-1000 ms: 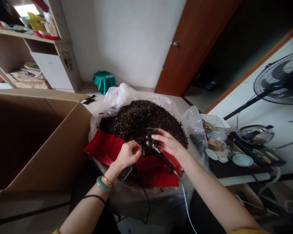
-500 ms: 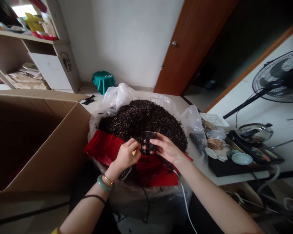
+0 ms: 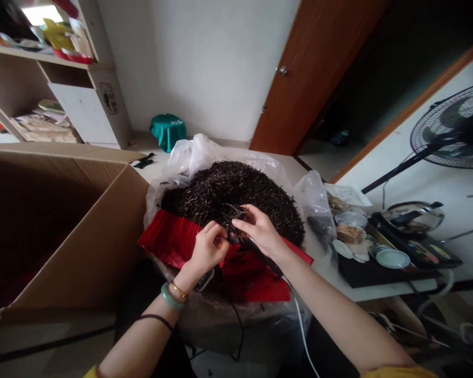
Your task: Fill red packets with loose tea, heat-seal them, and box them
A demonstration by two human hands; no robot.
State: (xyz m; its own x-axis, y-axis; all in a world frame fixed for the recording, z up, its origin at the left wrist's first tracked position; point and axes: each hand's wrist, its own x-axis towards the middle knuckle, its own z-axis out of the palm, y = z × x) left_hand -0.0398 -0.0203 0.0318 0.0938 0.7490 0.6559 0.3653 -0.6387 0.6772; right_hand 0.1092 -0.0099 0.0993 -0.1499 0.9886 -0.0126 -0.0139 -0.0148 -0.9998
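Note:
A large heap of dark, dry tea leaves lies in a clear plastic bag. My right hand is at the heap's near side, fingers curled around a pinch of long tea leaves. Close beside it, my left hand is closed, with a red and orange bit showing between the fingers; it looks like part of a red packet, mostly hidden. Stacked red packets fan out along the near left of the heap, and more red packets lie beneath my hands. A small device is partly hidden under my left wrist.
An open cardboard box stands at the left. On the right, a glass kettle sits on a black heating base, near a glass jar and a small bowl. A white cable runs down below my right forearm. A fan stands behind.
My right hand has turned and moved slightly up, with tea leaves now sticking up from its fingers. My left hand stays nearly in place, and red now shows between the hands.

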